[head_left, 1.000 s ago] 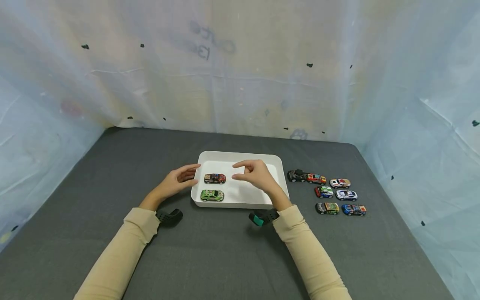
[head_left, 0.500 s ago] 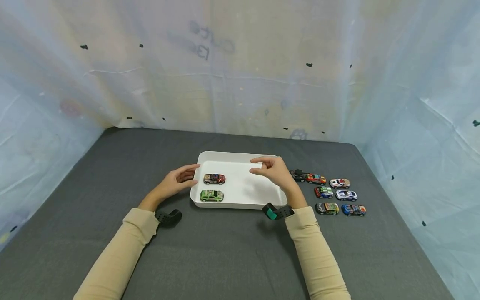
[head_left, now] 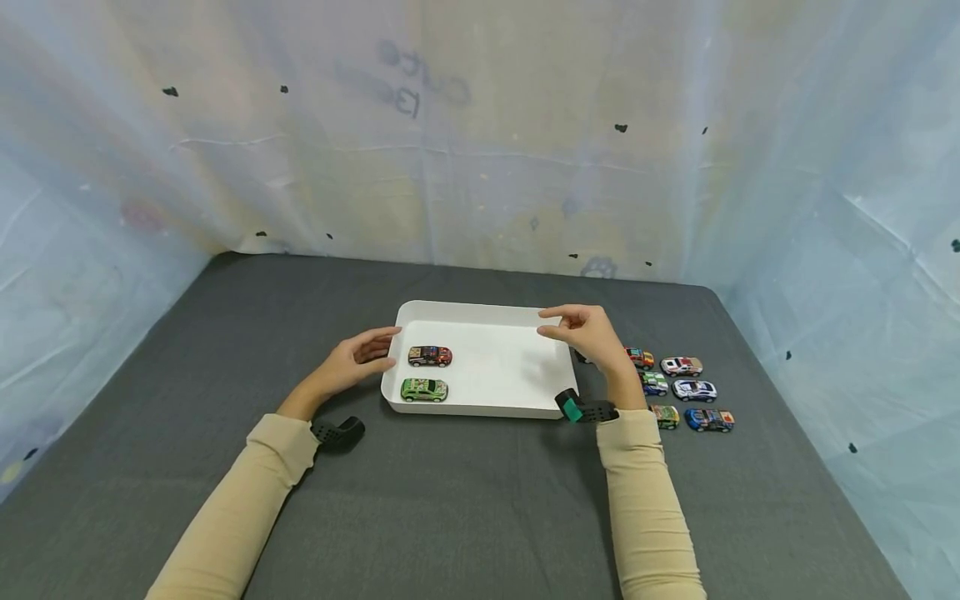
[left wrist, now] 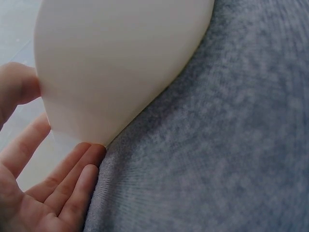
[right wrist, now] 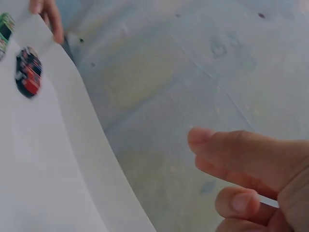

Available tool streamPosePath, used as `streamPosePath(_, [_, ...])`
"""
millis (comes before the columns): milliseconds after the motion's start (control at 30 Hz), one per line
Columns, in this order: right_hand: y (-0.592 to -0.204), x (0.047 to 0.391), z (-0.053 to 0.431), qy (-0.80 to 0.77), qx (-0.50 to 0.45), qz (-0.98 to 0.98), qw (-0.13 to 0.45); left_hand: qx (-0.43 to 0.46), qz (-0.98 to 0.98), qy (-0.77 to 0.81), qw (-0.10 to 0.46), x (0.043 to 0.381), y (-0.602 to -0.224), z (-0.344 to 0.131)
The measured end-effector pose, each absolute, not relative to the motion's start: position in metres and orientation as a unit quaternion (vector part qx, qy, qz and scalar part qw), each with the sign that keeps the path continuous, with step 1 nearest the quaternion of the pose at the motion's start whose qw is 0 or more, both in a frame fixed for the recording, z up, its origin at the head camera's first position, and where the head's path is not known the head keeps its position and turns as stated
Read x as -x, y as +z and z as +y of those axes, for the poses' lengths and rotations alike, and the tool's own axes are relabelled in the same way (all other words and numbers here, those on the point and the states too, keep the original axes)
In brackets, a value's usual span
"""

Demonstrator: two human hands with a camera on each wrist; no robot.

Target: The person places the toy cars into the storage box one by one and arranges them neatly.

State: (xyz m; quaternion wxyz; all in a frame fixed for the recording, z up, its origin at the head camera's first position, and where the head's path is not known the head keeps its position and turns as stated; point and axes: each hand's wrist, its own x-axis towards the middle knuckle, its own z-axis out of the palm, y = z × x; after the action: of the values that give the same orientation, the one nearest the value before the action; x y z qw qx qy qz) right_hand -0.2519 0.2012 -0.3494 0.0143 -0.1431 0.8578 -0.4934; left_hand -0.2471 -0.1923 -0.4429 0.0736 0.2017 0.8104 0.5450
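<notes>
A white rectangular tray (head_left: 498, 375) lies on the grey cloth. Inside its left part sit two toy cars, a dark one with red and orange markings (head_left: 430, 357) and a green one (head_left: 424, 390) in front of it. At the tray's left end my left hand (head_left: 354, 358) rests its fingertips and thumb against the wall, which the left wrist view shows close up as a tray side (left wrist: 111, 63). My right hand (head_left: 592, 335) hovers over the tray's right end, thumb and index finger apart, nothing between them.
Right of the tray stand several more toy cars, among them a white-and-red one (head_left: 681, 367), a white one (head_left: 694, 390) and a blue one (head_left: 709, 420). My right forearm partly covers some of them. Pale sheeting (head_left: 480, 167) hangs around the table.
My right hand has moved rightward from above the tray's middle to its right end, coming in front of some cars. My left hand, the tray and the two cars in it stay put.
</notes>
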Motion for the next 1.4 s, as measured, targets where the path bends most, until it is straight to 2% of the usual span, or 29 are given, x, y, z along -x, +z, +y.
streamPosePath(400, [-0.347, 0.252, 0.243, -0.461, 0.126, 0.878, 0.007, -0.193, 0.813, 0.543, 0.078, 0.247, -0.442, -0.194])
streamPosePath(767, [-0.365, 0.254, 0.278, -0.413, 0.089, 0.906, -0.007, -0.194, 0.814, 0.542, 0.080, 0.244, -0.439, -0.195])
streamPosePath(1400, [-0.389, 0.263, 0.296, -0.349, 0.069, 0.935, -0.002, -0.200, 0.809, 0.546, 0.081, 0.244, -0.440, -0.192])
